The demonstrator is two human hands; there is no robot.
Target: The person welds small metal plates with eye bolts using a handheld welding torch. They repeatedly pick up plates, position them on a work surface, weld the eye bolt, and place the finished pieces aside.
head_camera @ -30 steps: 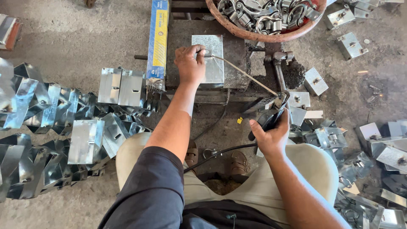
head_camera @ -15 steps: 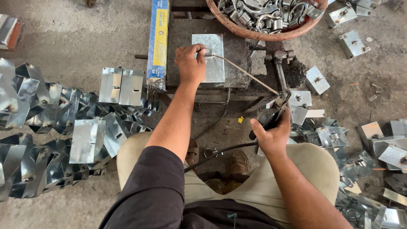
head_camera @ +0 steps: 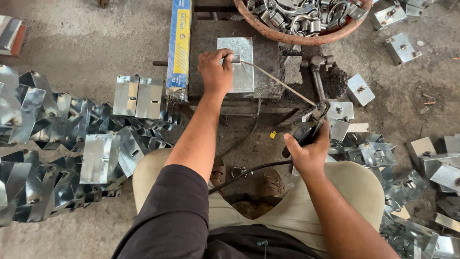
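Observation:
My left hand [head_camera: 216, 71] rests on a flat galvanized metal plate [head_camera: 243, 72] lying on a dark steel work block [head_camera: 268, 72], with its fingers pinching a small metal fitting [head_camera: 235, 58] against the plate. My right hand [head_camera: 306, 151] grips a black welding electrode holder [head_camera: 306, 129]. A thin welding rod [head_camera: 280, 82] runs from the holder up and left, and its tip meets the fitting by my left fingers. A black cable [head_camera: 249, 170] trails from the holder across my lap.
A round rust-brown basin [head_camera: 306, 36] of metal rings and clamps stands behind the block. A blue and yellow box of rods [head_camera: 179, 43] lies left of it. Folded sheet-metal boxes [head_camera: 62, 144] pile at left, more [head_camera: 412, 158] at right. A hammer [head_camera: 317, 76] lies beside the block.
The rod's tip has stayed at the fitting under my left fingers. My right hand with the holder has shifted only slightly.

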